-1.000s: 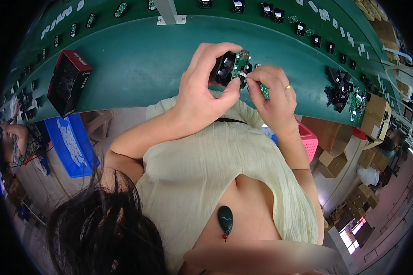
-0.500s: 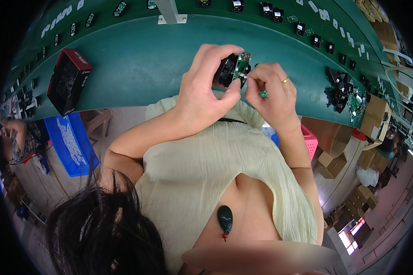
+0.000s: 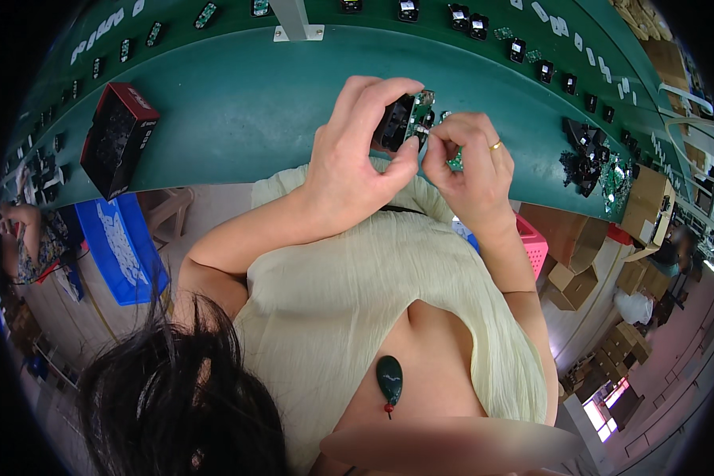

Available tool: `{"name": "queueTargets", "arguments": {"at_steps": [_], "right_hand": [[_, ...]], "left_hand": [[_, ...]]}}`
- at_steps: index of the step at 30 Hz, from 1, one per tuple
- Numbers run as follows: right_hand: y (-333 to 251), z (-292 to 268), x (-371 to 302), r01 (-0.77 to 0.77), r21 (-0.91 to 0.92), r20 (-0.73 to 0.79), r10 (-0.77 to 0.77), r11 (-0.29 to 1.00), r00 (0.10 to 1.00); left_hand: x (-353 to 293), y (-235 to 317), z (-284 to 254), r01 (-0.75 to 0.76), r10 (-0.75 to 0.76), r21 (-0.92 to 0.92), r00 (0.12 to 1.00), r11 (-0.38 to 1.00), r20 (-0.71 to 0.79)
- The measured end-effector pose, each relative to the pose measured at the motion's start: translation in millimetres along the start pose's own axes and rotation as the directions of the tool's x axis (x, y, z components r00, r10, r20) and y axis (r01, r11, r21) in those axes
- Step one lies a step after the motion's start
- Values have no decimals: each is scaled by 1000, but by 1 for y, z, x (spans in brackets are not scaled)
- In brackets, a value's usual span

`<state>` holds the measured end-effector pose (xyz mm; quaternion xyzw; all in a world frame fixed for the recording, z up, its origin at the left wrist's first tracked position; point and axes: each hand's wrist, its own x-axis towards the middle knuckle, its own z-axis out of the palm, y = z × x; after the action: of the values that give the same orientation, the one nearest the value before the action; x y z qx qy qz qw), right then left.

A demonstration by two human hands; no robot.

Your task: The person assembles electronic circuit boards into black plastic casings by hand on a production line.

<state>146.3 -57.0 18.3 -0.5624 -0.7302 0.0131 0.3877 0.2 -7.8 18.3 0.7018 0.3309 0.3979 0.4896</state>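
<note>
Head view: left hand [image 3: 357,147] grips black housing [image 3: 393,123], green board [image 3: 421,113] along its right side, both held over the bench [image 3: 246,103]. Right hand [image 3: 474,163] fingertips pinched near the board's right edge; can't tell on what. Green bit [image 3: 455,161] shows under them. Vs a second ago: hands barely moved, belt shells [image 3: 517,51] slid slightly left. Reads as same fine fingertip step, unfinished.

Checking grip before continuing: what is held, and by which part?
The left hand holds the black housing and green circuit board by opposite ends; what the right hand holds is unclear.
</note>
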Motion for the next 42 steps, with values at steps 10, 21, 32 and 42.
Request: {"name": "queueTargets", "arguments": {"at_steps": [10, 21, 32, 42], "right_hand": [[-3, 5, -2, -40, 6, 4, 40, 999, 999], [7, 7, 1, -3, 241, -24, 9, 970, 1000], [15, 21, -6, 24, 293, -38, -13, 956, 999], [8, 24, -1, -413, 403, 85, 416, 817, 905]], "left_hand": [[0, -1, -1, -65, 65, 63, 998, 996, 4], [0, -7, 0, -155, 157, 46, 987, 987, -34], [-2, -11, 0, -186, 190, 82, 981, 979, -49], [-4, -28, 5, 176, -224, -568, 975, 804, -15]]}}
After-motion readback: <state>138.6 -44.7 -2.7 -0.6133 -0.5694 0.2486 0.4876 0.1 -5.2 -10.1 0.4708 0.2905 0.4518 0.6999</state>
